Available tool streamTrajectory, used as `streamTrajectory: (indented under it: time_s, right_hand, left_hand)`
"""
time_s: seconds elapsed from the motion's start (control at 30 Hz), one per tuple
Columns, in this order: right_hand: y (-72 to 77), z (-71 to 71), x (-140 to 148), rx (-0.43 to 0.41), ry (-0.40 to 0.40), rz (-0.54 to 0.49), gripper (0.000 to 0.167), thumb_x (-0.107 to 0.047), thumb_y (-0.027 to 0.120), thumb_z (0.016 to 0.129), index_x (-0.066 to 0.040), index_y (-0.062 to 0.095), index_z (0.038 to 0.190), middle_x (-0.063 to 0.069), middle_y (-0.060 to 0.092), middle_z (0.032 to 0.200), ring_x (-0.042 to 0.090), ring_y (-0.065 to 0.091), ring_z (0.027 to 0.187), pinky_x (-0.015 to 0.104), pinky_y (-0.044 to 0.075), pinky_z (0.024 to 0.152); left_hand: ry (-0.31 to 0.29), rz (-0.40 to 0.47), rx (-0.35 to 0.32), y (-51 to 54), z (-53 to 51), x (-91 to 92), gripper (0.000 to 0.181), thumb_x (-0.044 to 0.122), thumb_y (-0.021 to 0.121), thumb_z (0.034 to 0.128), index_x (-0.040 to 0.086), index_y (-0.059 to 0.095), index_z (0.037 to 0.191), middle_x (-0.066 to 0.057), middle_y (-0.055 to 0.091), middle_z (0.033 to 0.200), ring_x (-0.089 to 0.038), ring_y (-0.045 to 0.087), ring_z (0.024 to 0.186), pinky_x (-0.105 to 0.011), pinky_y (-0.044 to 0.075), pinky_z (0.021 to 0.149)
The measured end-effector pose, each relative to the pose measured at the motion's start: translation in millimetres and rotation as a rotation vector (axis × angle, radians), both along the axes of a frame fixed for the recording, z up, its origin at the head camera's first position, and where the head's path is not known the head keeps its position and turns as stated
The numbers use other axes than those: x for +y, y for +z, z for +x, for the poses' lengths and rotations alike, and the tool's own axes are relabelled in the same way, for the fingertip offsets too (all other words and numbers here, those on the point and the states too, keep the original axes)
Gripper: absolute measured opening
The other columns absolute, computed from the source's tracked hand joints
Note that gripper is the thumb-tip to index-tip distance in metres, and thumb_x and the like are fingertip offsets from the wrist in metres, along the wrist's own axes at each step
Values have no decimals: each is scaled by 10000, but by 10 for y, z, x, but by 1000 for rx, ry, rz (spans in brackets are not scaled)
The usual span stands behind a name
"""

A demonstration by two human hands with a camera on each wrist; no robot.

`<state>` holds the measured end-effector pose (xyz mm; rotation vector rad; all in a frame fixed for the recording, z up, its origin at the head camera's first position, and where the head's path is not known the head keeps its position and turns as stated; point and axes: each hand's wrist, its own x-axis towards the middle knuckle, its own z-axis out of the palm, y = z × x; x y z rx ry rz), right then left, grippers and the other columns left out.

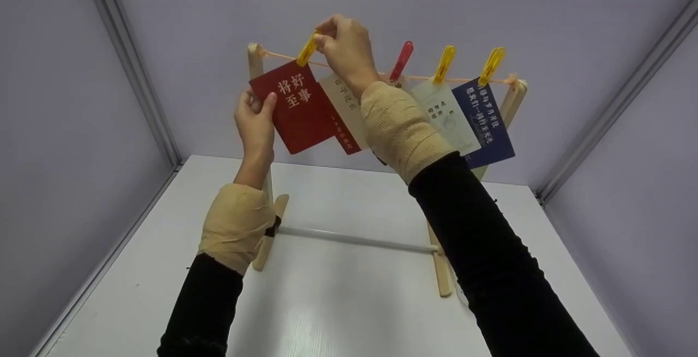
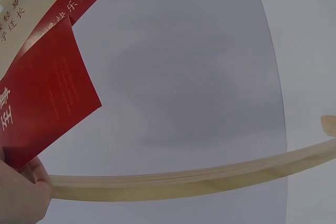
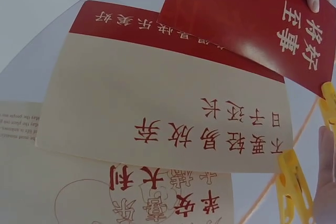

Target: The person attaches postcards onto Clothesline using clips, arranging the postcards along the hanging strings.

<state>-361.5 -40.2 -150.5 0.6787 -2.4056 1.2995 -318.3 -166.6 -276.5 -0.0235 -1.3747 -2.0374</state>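
My left hand (image 1: 255, 122) pinches the left edge of a red card (image 1: 297, 122) with white Chinese characters, thumb in front. My right hand (image 1: 349, 46) pinches the top end of a yellow clothespin (image 1: 307, 50). The lower end of that clothespin sits at the card's upper right corner, on the orange string (image 1: 281, 55). Behind the red card hangs a cream card (image 3: 157, 93) with a red band, partly overlapped by it. A second yellow clothespin (image 3: 291, 187) sits at the cream card's edge in the right wrist view; my right arm hides it in the head view.
The string runs between two wooden posts (image 1: 254, 62) of a stand with a pale crossbar (image 1: 354, 238). Further right hang a pale green card (image 1: 455, 122) and a dark blue card (image 1: 485, 112), under yellow clothespins (image 1: 492, 65). A red clothespin (image 1: 402, 60) also grips the string.
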Motion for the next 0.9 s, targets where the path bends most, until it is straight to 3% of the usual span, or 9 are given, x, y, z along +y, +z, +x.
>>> streamTrajectory:
  time_s: [0.17, 0.3, 0.43, 0.7, 0.9]
  right_hand:
    - [19, -8, -7, -73, 6, 22, 206, -62, 572, 900, 14, 591, 1090, 89, 614, 1024, 140, 607, 913, 129, 455, 752]
    - [33, 5, -11, -114, 13, 71, 268, -103, 552, 921, -4, 567, 1169, 79, 600, 1101, 128, 585, 974, 133, 437, 794]
    - [16, 20, -5, -68, -2, 131, 312, -160, 533, 939, -26, 550, 1220, 56, 597, 1144, 113, 558, 1005, 147, 415, 831]
    - [-21, 18, 40, -40, -12, 127, 325, -182, 504, 954, -44, 542, 1246, 39, 589, 1178, 95, 527, 1054, 136, 392, 860]
    - [-26, 42, 50, 24, -32, 191, 344, -199, 500, 957, -55, 522, 1268, 39, 559, 1231, 97, 504, 1102, 127, 361, 892]
  left_hand:
    - [58, -10, -26, -5, -12, 27, 270, 57, 532, 918, -30, 485, 1170, -174, 582, 1127, -233, 563, 1018, -327, 470, 852]
    - [219, -80, -84, -12, -33, 43, 278, 65, 605, 881, -28, 521, 1128, -146, 583, 1050, -188, 553, 962, -275, 470, 812]
    - [344, -132, -131, -10, -49, 65, 331, 75, 670, 838, -15, 513, 1116, -107, 546, 1003, -165, 526, 887, -252, 468, 742]
    - [343, -126, -130, -31, -49, 86, 370, 73, 680, 827, 4, 474, 1127, -90, 503, 1036, -163, 501, 882, -258, 474, 742]
    - [360, -130, -136, -41, -25, 72, 374, 81, 680, 829, 4, 481, 1135, -92, 499, 1064, -165, 490, 911, -248, 468, 746]
